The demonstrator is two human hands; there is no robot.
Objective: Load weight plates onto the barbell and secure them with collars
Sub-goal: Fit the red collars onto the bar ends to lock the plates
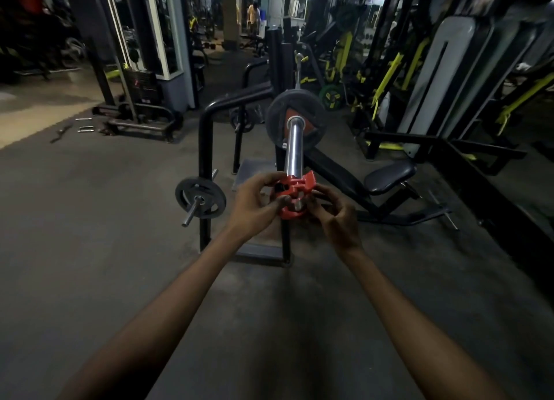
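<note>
The chrome barbell sleeve (294, 148) points straight at me, resting on a black rack. A dark weight plate (281, 121) with a red centre sits far up the sleeve. A red clamp collar (295, 187) rings the near end of the sleeve, its lever flap raised at the upper right. My left hand (254, 203) grips the collar from the left, thumb on its lower rim. My right hand (335, 217) holds it from the right with fingertips on the lever side. A long bare stretch of sleeve separates collar and plate.
A spare dark plate (200, 196) hangs on a storage peg of the black rack (207, 148) to the left. A padded seat (389, 178) stands on the right, with yellow-and-black machines behind. A person (254, 16) stands far back. Grey floor lies around me.
</note>
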